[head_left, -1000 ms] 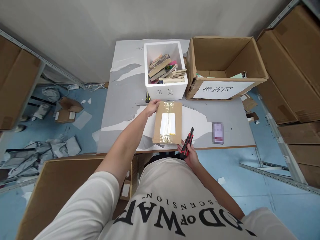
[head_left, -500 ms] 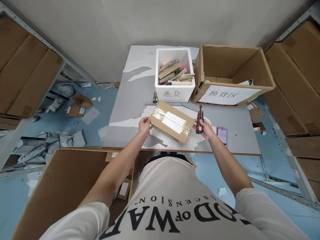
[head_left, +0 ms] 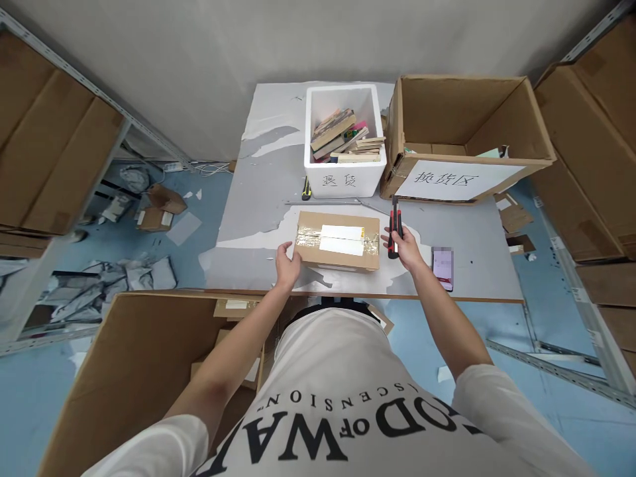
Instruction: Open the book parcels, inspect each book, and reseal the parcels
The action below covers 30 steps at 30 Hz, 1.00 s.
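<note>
A taped cardboard parcel [head_left: 311, 255] with a white label lies on the table, its long side nearly level with the front edge. At its lower left corner is my left hand [head_left: 288, 266], thumb and fingers apart, the thumb by the cardboard and not wrapped round it. My right hand [head_left: 408, 249] grips a black and red box cutter [head_left: 393, 233], its tip pointing away from me, just right of the parcel. A phone [head_left: 442, 268] with a lit screen lies right of that hand.
Behind the parcel stand a white foam box [head_left: 342, 182] of books and a large open carton [head_left: 467, 142] with a handwritten sign. A yellow-black cutter [head_left: 307, 189] lies by the foam box. A big open carton [head_left: 144, 358] stands below the table's front left.
The parcel has turned from a slant to nearly straight and now lies on the table. My left hand has loosened from its corner; my right hand has come away, still holding the box cutter.
</note>
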Each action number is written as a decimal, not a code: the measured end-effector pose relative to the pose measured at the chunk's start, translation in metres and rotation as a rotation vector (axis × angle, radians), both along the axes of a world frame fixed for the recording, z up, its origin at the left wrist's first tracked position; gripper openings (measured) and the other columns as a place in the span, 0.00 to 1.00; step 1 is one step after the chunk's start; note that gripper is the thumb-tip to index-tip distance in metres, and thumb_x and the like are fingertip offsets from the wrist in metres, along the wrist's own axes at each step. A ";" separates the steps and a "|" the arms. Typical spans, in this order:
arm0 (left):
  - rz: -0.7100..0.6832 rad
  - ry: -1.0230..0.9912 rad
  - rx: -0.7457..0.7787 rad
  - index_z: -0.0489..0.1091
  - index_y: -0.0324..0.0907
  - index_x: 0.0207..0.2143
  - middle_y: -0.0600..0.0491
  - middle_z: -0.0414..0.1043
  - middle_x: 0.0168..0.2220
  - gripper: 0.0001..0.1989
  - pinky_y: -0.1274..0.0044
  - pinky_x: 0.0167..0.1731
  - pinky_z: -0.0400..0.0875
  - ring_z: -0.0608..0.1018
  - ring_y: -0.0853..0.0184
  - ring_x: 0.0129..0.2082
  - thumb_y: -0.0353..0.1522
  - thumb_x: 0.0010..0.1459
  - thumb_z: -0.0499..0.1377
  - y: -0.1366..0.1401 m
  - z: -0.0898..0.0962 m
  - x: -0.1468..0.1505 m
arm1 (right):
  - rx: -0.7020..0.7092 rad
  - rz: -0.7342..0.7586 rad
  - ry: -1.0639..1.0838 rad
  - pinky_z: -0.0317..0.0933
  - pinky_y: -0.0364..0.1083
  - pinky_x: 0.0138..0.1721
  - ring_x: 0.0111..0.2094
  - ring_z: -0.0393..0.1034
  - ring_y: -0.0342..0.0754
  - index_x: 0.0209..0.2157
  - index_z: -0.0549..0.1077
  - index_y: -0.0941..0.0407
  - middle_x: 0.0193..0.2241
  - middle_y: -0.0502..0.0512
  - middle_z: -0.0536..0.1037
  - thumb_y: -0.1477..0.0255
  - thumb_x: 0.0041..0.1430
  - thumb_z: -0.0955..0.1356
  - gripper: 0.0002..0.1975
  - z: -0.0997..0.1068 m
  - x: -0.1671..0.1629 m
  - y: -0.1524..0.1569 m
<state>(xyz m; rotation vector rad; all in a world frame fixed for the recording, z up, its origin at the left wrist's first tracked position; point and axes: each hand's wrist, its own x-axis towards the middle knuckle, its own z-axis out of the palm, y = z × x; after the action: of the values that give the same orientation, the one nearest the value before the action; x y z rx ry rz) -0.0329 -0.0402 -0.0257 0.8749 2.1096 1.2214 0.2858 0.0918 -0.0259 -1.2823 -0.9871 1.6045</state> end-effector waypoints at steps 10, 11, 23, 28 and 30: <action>-0.804 0.530 -0.031 0.58 0.43 0.63 0.41 0.42 0.70 0.44 0.51 0.62 0.22 0.38 0.43 0.69 0.44 0.45 0.67 0.047 0.035 0.020 | 0.008 0.167 -0.264 0.68 0.43 0.18 0.19 0.68 0.40 0.66 0.53 0.44 0.37 0.50 0.77 0.60 0.54 0.69 0.39 -0.002 0.040 -0.080; -0.845 0.565 -0.045 0.57 0.42 0.64 0.40 0.40 0.70 0.48 0.51 0.61 0.21 0.38 0.41 0.69 0.48 0.42 0.68 0.048 0.035 0.024 | 0.003 0.180 -0.269 0.68 0.43 0.18 0.18 0.67 0.39 0.66 0.53 0.44 0.37 0.50 0.77 0.60 0.55 0.69 0.39 0.000 0.039 -0.082; -0.976 0.954 -0.297 0.44 0.38 0.68 0.38 0.36 0.70 0.57 0.47 0.61 0.32 0.41 0.41 0.69 0.62 0.45 0.55 0.045 0.036 0.037 | 0.008 0.238 -0.391 0.69 0.44 0.21 0.20 0.66 0.38 0.68 0.46 0.47 0.40 0.54 0.76 0.56 0.60 0.64 0.39 0.015 0.037 -0.085; -0.968 0.979 -0.284 0.45 0.38 0.68 0.38 0.38 0.70 0.56 0.47 0.61 0.34 0.43 0.41 0.69 0.61 0.46 0.55 0.045 0.034 0.037 | -0.044 0.268 -0.374 0.68 0.43 0.19 0.20 0.65 0.38 0.68 0.46 0.46 0.39 0.54 0.74 0.56 0.60 0.64 0.39 0.020 0.033 -0.087; -0.964 0.977 -0.273 0.45 0.39 0.68 0.37 0.39 0.70 0.56 0.47 0.61 0.35 0.43 0.41 0.68 0.61 0.46 0.55 0.044 0.032 0.038 | -0.055 0.263 -0.353 0.67 0.43 0.19 0.20 0.65 0.38 0.68 0.46 0.46 0.39 0.54 0.73 0.56 0.59 0.64 0.39 0.021 0.031 -0.088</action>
<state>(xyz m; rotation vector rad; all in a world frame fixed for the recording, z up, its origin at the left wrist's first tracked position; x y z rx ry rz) 0.0047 0.0043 0.0065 2.2674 1.8790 -0.0534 0.3170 0.0043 -0.0053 -1.5599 -1.3845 1.6405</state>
